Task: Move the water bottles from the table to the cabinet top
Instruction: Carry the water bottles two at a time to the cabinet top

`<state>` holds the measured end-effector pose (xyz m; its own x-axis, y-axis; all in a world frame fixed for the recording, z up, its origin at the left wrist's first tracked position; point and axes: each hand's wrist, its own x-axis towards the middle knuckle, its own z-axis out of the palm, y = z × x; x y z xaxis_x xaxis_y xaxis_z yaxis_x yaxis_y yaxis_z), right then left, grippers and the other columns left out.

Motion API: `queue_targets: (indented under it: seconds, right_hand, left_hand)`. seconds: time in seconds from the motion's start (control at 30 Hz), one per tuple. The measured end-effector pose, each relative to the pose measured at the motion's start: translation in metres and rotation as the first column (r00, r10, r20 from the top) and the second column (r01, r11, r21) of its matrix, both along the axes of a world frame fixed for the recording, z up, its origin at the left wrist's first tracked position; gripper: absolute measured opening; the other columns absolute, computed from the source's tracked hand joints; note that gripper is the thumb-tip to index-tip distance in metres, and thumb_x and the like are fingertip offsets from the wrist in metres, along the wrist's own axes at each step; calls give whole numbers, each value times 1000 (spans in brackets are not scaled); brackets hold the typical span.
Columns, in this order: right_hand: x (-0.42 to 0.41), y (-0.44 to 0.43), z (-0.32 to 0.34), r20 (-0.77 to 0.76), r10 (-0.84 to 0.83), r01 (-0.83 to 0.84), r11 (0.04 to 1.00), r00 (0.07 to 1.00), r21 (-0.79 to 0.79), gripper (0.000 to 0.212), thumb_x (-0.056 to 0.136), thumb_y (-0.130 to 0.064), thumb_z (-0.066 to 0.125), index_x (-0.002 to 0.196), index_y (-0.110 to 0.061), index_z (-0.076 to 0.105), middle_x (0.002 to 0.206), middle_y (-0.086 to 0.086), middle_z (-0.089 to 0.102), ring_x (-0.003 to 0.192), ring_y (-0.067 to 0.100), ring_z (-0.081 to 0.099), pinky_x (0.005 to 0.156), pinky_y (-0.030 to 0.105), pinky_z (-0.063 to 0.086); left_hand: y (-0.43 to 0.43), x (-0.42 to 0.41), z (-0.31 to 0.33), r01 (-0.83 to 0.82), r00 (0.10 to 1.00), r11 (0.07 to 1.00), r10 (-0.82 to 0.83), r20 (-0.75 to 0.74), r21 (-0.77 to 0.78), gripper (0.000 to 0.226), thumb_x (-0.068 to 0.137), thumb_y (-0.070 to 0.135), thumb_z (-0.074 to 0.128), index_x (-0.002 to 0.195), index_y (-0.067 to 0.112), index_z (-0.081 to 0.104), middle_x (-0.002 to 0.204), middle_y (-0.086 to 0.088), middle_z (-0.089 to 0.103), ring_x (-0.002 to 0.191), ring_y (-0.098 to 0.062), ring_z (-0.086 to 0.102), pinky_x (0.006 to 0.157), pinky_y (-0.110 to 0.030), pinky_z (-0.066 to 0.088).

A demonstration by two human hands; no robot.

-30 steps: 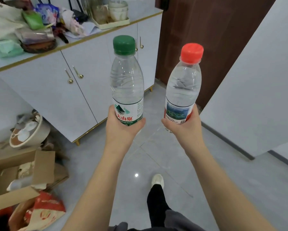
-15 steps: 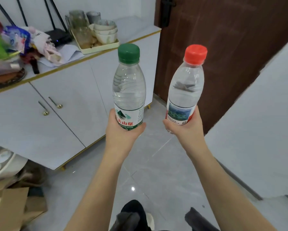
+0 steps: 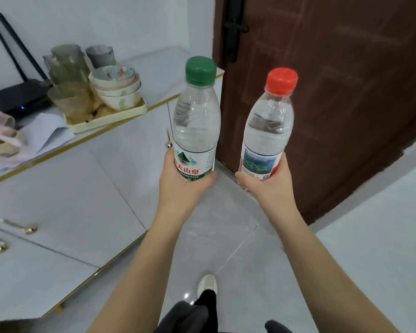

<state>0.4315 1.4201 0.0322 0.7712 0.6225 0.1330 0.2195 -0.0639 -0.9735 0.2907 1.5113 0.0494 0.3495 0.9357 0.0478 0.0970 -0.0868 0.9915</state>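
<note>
My left hand (image 3: 181, 186) grips the lower part of a clear water bottle with a green cap (image 3: 197, 116), held upright in the air. My right hand (image 3: 266, 186) grips the base of a second clear bottle with a red cap (image 3: 269, 126), tilted slightly to the right. Both bottles hang over the grey floor, in front of the right end of the white cabinet top (image 3: 163, 78), which has a gold edge. The bottles stand side by side, apart from each other.
A cream tray (image 3: 108, 117) with stacked bowls and glasses sits on the cabinet top, with a black router (image 3: 19, 94), paper and cloth further left. A brown door (image 3: 334, 92) stands behind the bottles. White cabinet doors with gold handles (image 3: 22, 228) fill the left. My foot shows below.
I have walked closer to the cabinet's right end; the cabinet top and tray now sit nearer and larger, and the cardboard boxes have left view. Both hands keep their bottles.
</note>
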Motion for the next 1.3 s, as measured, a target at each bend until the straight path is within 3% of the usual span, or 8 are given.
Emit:
queue_targets:
  seconds: [0.07, 0.27, 0.4, 0.57, 0.7, 0.83, 0.97, 1.3]
  right_hand:
    - [28, 34, 5, 1, -13, 13, 1000, 1000, 7, 68, 68, -6, 86, 123, -20, 50, 107, -9, 66, 94, 4, 67, 81, 23, 57]
    - [91, 119, 9, -41, 5, -4, 1000, 999, 30, 70, 70, -4, 85, 127, -20, 47, 107, -16, 63, 89, -11, 64, 74, 8, 51]
    - [127, 173, 1, -55, 25, -23, 999, 998, 30, 68, 68, -1, 85, 125, -15, 50, 104, -12, 65, 84, -9, 65, 74, 15, 55]
    - [179, 253, -5, -45, 130, -127, 990, 991, 53, 69, 69, 2, 84, 125, -15, 49, 106, -10, 65, 88, -6, 67, 77, 21, 58]
    - [229, 322, -17, -6, 237, -237, 971, 971, 39, 67, 68, 1, 83, 123, -14, 50, 103, -2, 68, 84, 7, 69, 71, 28, 59]
    - [276, 394, -19, 2, 353, -353, 936, 936, 2, 66, 67, -1, 84, 123, -14, 53, 108, -1, 68, 90, 5, 69, 72, 22, 57]
    - [304, 458, -20, 16, 453, -452, 890, 891, -55, 58, 65, -5, 86, 108, -25, 53, 93, -15, 67, 80, -10, 65, 67, 10, 51]
    - [316, 548, -44, -30, 589, -588, 803, 808, -99, 58, 65, -2, 86, 110, -19, 53, 99, -8, 68, 84, -5, 66, 72, 13, 51]
  left_hand:
    - [34, 27, 8, 2, 1000, 1000, -2, 6, 4, 56, 68, 7, 84, 110, 26, 52, 100, 14, 65, 87, 0, 63, 58, -8, 49]
    - [116, 87, 15, -15, 1000, 1000, 15, -9, 19, 54, 68, 10, 84, 107, 28, 51, 102, 11, 66, 91, -2, 65, 73, -19, 53]
    - [158, 115, 8, -36, 999, 999, 36, 17, 19, 60, 68, 4, 84, 116, 20, 51, 104, 8, 67, 90, 0, 66, 71, -16, 54]
    - [219, 165, 1, -140, 990, 990, 140, 9, 17, 55, 68, 1, 82, 108, 19, 50, 97, 7, 65, 74, 11, 62, 60, -7, 49]
    - [271, 209, -10, -235, 972, 972, 235, 7, 24, 53, 69, 1, 82, 111, 14, 52, 98, 3, 66, 75, 7, 62, 63, -10, 50]
    - [321, 251, -16, -382, 924, 924, 382, -26, 6, 52, 67, 6, 84, 109, 16, 54, 98, 1, 69, 86, -9, 66, 68, -19, 52]
    - [363, 283, -18, -487, 873, 873, 486, -44, -17, 53, 69, 5, 83, 111, 15, 52, 95, 6, 66, 82, 0, 62, 57, -4, 44]
    - [435, 301, -41, -589, 806, 807, 583, -105, -44, 57, 67, 5, 82, 111, 22, 50, 99, 9, 65, 85, 3, 63, 68, -12, 49]
